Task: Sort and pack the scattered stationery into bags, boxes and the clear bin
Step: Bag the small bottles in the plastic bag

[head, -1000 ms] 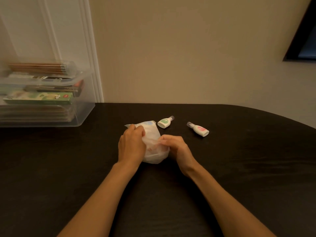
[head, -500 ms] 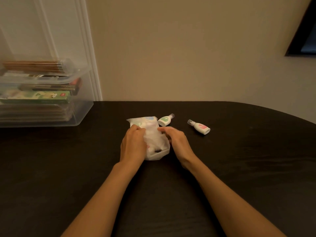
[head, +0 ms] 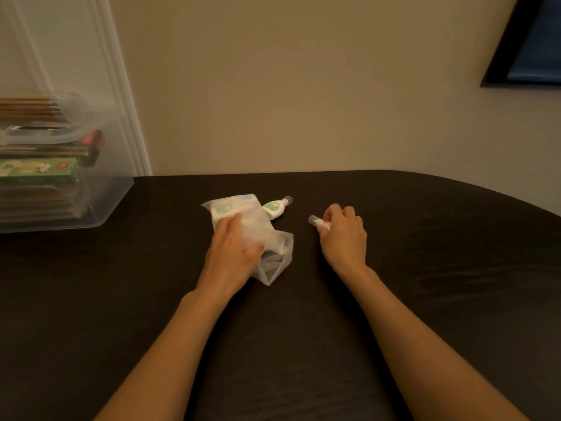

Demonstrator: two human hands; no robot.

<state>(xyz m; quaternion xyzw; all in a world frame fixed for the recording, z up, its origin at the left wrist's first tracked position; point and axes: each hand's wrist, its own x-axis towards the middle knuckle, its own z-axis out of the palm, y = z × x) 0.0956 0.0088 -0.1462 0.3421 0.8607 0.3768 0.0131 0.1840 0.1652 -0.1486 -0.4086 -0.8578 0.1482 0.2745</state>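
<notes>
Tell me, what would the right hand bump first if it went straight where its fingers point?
Probably nothing: past the right hand, which grips a small white bottle, only bare table shows. The green-labelled bottle lies off to its left, though depth is unclear.

Dim warm light, soft focus, wide-angle bending at edges.

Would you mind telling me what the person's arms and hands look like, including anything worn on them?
Both forearms are bare all the way to the bottom edge of the view, with no sleeves showing. The left hand and the right hand are ungloved. No watch or bracelet shows at either wrist, and there is no ring on the fingers that are visible.
</notes>
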